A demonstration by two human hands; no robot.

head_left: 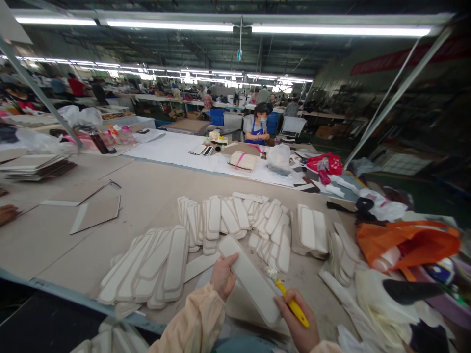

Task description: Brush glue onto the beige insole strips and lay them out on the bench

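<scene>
A long pale panel with rounded ends [250, 280] lies slantwise in front of me. My left hand [224, 275] grips its left edge near the upper end, thumb on top. My right hand [300, 321] is closed around a yellow-handled brush [281, 287], and its fingertips also touch the panel's lower right edge. Whitish stuff clings to the brush's bristles, which are beside the panel's right edge. Fanned stacks of similar pale panels [172, 264] spread over the table to the left, with more rows [228, 215] behind my hands.
Upright stacks [311, 228] and an orange bag [408, 240] stand at the right. Grey boards [97, 213] lie at the left, near another person's hand [8, 214]. Across a white-covered table sits a person in a blue apron [256, 128]. Slanted metal poles rise at both sides.
</scene>
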